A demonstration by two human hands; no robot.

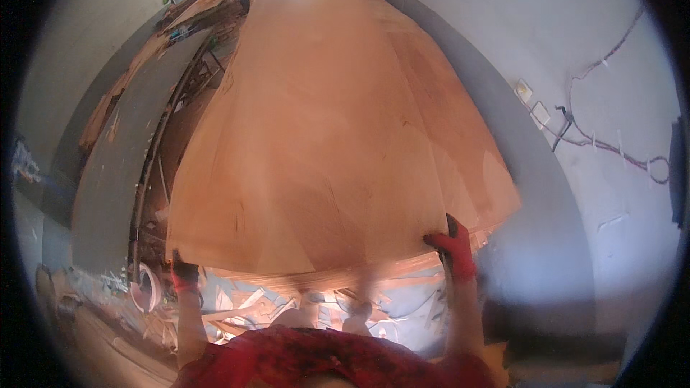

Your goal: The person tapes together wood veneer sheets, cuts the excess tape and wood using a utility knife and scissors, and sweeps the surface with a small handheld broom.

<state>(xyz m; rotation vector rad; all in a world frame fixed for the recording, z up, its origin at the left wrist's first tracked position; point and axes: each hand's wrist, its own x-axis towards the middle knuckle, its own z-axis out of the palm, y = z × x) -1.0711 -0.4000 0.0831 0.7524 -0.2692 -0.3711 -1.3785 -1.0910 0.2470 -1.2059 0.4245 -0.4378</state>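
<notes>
A broad, thin sheet of reddish-tan wood veneer point(309, 144) stretches away from me, lying on a stack of similar sheets whose layered near edge point(345, 276) shows below it. My left hand point(185, 273), in a red and black glove, grips the sheet's near left corner; its fingers are partly hidden. My right hand point(454, 246), gloved the same way, pinches the near right corner, with one finger pointing up along the side edge. Another veneer sheet point(467, 151) sticks out to the right from beneath the top one.
Left of the stack run a metal frame point(154, 136) and a long grey panel point(118, 187). Veneer scraps point(248, 305) litter the floor by my feet, and a round pinkish container point(146, 289) stands near my left hand. The right wall carries sockets point(539, 113) and a loose cable point(625, 154).
</notes>
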